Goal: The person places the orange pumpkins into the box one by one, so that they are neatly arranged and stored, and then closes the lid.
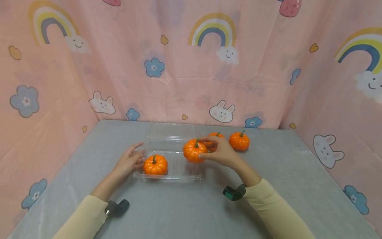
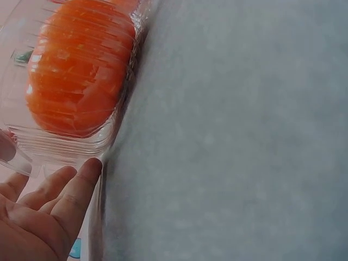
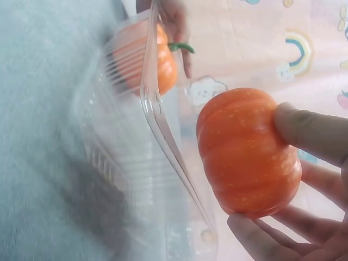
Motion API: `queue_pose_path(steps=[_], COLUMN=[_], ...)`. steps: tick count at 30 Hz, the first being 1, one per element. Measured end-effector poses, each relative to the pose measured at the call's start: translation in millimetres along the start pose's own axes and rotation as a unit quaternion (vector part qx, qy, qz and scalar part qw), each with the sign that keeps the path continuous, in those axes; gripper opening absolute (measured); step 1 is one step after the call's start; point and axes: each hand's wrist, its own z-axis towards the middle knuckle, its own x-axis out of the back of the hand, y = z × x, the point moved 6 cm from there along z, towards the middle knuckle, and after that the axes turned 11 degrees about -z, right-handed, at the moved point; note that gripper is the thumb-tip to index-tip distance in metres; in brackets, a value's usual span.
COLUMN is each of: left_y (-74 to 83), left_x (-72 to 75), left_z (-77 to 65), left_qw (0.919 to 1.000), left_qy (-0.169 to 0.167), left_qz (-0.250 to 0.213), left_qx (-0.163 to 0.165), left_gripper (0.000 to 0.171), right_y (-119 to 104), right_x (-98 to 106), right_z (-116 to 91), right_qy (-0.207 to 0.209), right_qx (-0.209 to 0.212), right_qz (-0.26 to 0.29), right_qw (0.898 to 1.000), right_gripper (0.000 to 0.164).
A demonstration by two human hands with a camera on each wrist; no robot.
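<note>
A clear plastic clamshell box [image 1: 182, 177] lies on the table with its lid raised at the back. One small orange pumpkin [image 1: 155, 165] with a green stem sits in the left part of its base. My right hand [image 1: 219, 151] holds a second pumpkin [image 3: 247, 155] between thumb and fingertips, above the right part of the box. In the right wrist view this pumpkin is clear of the box rim. My left hand [image 1: 129, 161] is at the box's left side, fingers spread and fairly straight, with fingertips [image 2: 91, 167] against the ribbed plastic wall.
Behind my right hand stand two more pumpkins, one partly hidden [image 1: 215, 134] and one in full view [image 1: 239, 141]. The grey table [image 1: 167, 209] ends at a pink patterned curtain [image 1: 176, 89] at the back and sides.
</note>
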Motion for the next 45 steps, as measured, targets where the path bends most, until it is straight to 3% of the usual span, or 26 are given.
queue_pose_path(steps=[8, 18, 28, 39, 45], left_y=[1.5, 2.0, 2.4, 0.4, -2.7], left_x=[-0.4, -0.5, -0.6, -0.8, 0.0], left_z=[0.6, 2.9, 3.0, 1.5, 2.9], left_qw=[1.0000, 0.9999, 0.9998, 0.9998, 0.9999], left_qy=[-0.007, -0.010, -0.009, -0.015, -0.008], left_qz=[0.001, -0.011, -0.013, 0.000, 0.000], left_qx=[0.000, -0.008, -0.009, -0.009, -0.008], left_gripper=[0.054, 0.054, 0.055, 0.054, 0.053], right_y=[-9, -22, -31, -34, -39], right_x=[-14, -35, -49, -61, -63], right_z=[6, 11, 11, 13, 12], right_qy=[-0.033, -0.060, -0.082, -0.096, -0.101], right_qx=[0.019, 0.045, 0.067, 0.098, 0.108], right_qz=[0.022, 0.000, -0.054, -0.143, -0.158], right_qw=[0.999, 0.997, 0.993, 0.980, 0.976], right_gripper=[0.054, 0.049, 0.046, 0.045, 0.046])
